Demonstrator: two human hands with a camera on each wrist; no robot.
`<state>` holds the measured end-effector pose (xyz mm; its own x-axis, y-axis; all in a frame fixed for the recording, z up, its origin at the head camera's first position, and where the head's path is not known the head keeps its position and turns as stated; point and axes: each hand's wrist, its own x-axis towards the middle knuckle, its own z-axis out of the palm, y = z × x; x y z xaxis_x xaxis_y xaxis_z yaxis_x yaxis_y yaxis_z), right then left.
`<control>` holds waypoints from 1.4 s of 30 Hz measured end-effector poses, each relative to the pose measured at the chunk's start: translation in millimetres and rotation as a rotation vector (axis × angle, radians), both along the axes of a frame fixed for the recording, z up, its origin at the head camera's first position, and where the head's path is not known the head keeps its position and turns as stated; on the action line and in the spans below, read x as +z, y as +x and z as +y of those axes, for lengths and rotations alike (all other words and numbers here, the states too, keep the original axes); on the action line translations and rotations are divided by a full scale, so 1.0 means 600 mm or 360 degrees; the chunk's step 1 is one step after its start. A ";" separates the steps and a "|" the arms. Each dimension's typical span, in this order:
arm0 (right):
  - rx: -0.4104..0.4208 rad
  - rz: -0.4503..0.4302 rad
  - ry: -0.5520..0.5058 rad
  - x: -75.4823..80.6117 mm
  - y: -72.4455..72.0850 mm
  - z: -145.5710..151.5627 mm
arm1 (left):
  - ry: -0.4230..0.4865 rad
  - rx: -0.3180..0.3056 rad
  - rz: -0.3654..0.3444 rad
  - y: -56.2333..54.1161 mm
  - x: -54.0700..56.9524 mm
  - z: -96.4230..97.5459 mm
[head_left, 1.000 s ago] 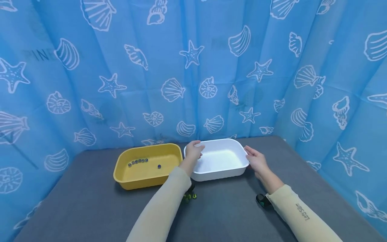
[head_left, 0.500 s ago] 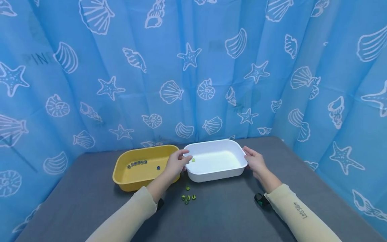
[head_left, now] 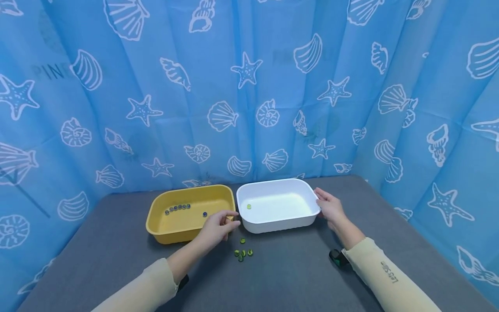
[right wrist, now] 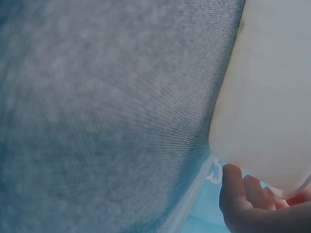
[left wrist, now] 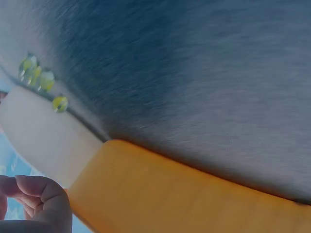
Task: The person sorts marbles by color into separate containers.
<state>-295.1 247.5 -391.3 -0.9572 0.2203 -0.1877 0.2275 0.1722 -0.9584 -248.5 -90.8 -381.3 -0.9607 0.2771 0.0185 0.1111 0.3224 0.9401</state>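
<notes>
My left hand (head_left: 218,226) hovers by the front right corner of the yellow tray (head_left: 177,237), its fingers loosely bent and nothing seen between them. Below it on the cloth lie several green glass marbles (head_left: 243,252), which also appear in the left wrist view as clear marbles (left wrist: 60,104) with yellow-green inside. At the right end of the white tray (head_left: 286,226), my right hand (head_left: 330,209) grips the rim and end wall. One yellow-green marble (head_left: 249,206) lies inside that tray near its left wall. Blue marbles (head_left: 179,207) form a row inside the yellow tray, with a single blue marble (head_left: 205,214) apart.
Both trays stand side by side on a grey cloth-covered table (head_left: 292,273). A blue curtain (head_left: 249,108) with white shell prints hangs behind and at the right. A black wrist strap (head_left: 338,258) shows under the right sleeve.
The left hand has come out of the white tray and moved left and toward me, leaving a yellow-green marble in view there. The right hand stays on the tray's end.
</notes>
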 end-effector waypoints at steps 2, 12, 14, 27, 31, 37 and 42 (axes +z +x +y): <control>0.0001 0.0000 0.0004 0.000 0.000 0.000 | -0.0045 -0.0051 -0.0005 0.004 -0.005 -0.008; 0.0007 -0.0015 -0.0031 0.003 -0.002 0.001 | -0.0162 -0.0278 -0.0085 0.016 -0.029 -0.048; 0.0009 -0.0021 -0.0042 0.004 -0.002 0.001 | -0.0173 -0.0315 -0.0105 0.018 -0.033 -0.054; -0.0010 -0.0017 -0.0031 0.001 -0.003 -0.001 | -0.0292 -0.0492 -0.0154 0.017 -0.053 -0.056; -0.0007 -0.0014 -0.0050 0.002 -0.002 -0.001 | -0.0339 -0.0512 -0.0150 0.012 -0.056 -0.054; -0.0011 -0.0017 -0.0057 0.003 -0.001 -0.001 | -0.0382 -0.0542 -0.0194 0.002 -0.053 -0.053; -0.0014 -0.0014 -0.0049 0.002 -0.001 -0.002 | -0.0469 -0.0582 -0.0198 -0.006 -0.052 -0.050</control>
